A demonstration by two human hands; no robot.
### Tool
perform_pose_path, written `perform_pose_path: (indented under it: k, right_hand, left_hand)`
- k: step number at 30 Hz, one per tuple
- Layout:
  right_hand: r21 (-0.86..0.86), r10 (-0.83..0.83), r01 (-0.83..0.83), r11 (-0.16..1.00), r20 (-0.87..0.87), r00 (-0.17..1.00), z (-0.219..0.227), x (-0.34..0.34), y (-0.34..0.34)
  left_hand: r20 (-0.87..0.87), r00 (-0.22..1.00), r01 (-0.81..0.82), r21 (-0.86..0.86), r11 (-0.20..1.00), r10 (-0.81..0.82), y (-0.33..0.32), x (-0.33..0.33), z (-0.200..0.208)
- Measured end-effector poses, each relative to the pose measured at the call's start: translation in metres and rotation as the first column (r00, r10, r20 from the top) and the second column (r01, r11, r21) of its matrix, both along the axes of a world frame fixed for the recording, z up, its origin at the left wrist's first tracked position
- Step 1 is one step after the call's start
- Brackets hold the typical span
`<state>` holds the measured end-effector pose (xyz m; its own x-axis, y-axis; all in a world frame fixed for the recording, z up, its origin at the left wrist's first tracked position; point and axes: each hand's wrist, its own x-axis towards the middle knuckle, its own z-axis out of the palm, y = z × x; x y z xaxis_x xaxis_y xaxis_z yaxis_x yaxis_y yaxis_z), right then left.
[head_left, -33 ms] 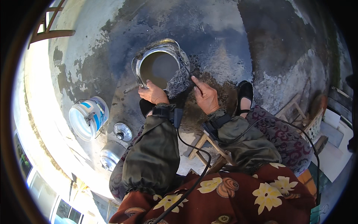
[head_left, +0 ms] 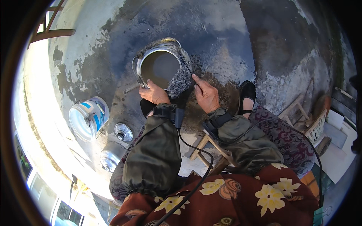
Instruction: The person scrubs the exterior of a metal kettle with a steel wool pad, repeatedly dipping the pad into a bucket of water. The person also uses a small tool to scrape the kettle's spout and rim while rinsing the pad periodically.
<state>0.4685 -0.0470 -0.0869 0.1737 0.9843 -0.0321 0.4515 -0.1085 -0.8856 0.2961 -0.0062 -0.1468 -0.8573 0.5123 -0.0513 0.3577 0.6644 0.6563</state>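
A round metal pot with wire handles stands on the wet ground in front of me, holding murky grey-brown water. My left hand is closed on the near-left rim, with the thumb over the edge. Across the near-right rim lies a grey, curly scouring pad that looks like steel wool. To the right of it, my right hand is closed, its fingertips on the lower end of the thin dark wire handle at the pot's right side. Its curled fingers are partly hidden.
Left of me are a white-and-blue plastic bucket, a metal lid with a black knob and a smaller metal pot. A wooden stool stands beneath me. At right sits a white plastic basket. A black cable crosses my lap.
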Motion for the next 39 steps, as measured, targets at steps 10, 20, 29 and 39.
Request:
perform_pose_path:
  k: [10,20,29,39]
  right_hand:
    - [-0.057,0.010,0.003,0.998,0.234,0.972,0.018,-0.018,0.007]
    - [-0.167,0.078,-0.040,0.985,0.227,0.971,0.013,-0.007,-0.020]
    - [-0.121,0.077,-0.075,0.990,0.014,0.997,0.025,-0.003,-0.019]
    - [-0.249,0.079,-0.070,0.966,0.027,0.997,0.007,0.009,-0.017]
  left_hand:
    - [-0.019,1.000,0.000,0.007,1.000,0.001,0.000,0.003,-0.001]
    - [0.002,1.000,-0.017,-0.031,0.999,0.017,-0.001,0.003,0.000]
    - [-0.047,0.999,0.000,-0.016,1.000,-0.001,0.000,0.003,-0.001]
    - [-0.008,1.000,-0.002,0.004,1.000,0.002,0.002,0.003,0.003]
